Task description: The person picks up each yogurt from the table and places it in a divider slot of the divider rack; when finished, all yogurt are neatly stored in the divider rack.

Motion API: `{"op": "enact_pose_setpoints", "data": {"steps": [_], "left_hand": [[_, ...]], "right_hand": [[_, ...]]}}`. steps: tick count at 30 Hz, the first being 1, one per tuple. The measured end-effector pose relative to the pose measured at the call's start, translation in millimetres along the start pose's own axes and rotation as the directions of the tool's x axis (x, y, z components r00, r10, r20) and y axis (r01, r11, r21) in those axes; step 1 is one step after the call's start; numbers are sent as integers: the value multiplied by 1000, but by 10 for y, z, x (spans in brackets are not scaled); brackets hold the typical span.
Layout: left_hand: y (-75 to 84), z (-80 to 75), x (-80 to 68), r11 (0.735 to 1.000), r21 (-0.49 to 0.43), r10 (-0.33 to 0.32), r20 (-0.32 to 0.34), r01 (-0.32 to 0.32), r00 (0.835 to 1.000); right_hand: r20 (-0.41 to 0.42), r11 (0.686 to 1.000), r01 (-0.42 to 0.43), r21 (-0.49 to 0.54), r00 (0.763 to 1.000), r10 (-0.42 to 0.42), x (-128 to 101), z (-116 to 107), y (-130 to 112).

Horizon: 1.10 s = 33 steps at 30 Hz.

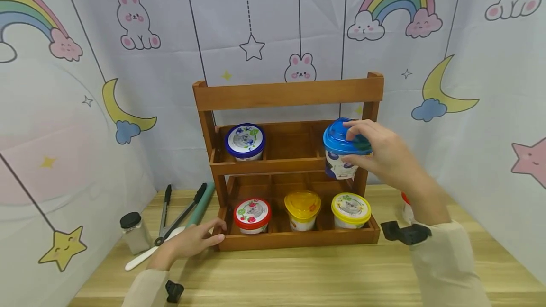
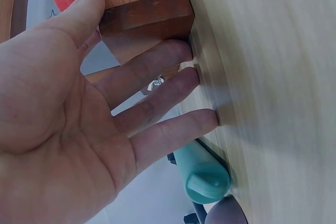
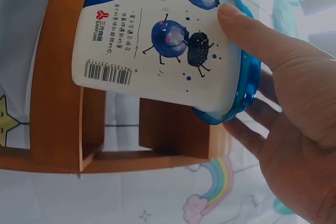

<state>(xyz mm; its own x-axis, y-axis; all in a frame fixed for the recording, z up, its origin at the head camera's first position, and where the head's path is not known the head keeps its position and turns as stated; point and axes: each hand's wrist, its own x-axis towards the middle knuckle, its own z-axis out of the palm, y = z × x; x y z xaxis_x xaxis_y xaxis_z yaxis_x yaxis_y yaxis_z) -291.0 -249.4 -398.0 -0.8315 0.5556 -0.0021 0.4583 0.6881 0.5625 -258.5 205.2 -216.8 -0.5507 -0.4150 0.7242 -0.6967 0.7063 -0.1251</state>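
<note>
Cup with blue domed lid [image 1: 340, 164] is right of centre in head view, in front of upper tier's right end; can't tell if it touches the wood. Right hand [image 1: 386, 148] grips it up at the lid, thumb on near side below the rim, fingers around the far side. Left hand [image 1: 192, 239], lower left of centre, fingers spread wide, thumb touching lower left corner of wooden rack [image 1: 290, 96]. Dark-blue-lidded tub [image 1: 245, 141] in upper left compartment. Bottom row, left to right: red-lidded tub [image 1: 252, 216], orange-lidded cup [image 1: 302, 210], yellow-lidded tub [image 1: 351, 210]. Black-capped jar [image 1: 135, 233] and tongs [image 1: 181, 219] lie at lower left.
</note>
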Motion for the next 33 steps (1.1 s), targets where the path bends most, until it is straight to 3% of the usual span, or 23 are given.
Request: {"op": "enact_pose_setpoints", "data": {"steps": [22,33], "left_hand": [[30,-6,-28,1000,20,-9,-3,9,1000],[35,-12,-30,1000,18,-12,-4,12,1000]], "right_hand": [[61,1000,-20,-5,998,20,341,275,-143],[-10,997,56,-44,998,-56,463,444,-153]]}}
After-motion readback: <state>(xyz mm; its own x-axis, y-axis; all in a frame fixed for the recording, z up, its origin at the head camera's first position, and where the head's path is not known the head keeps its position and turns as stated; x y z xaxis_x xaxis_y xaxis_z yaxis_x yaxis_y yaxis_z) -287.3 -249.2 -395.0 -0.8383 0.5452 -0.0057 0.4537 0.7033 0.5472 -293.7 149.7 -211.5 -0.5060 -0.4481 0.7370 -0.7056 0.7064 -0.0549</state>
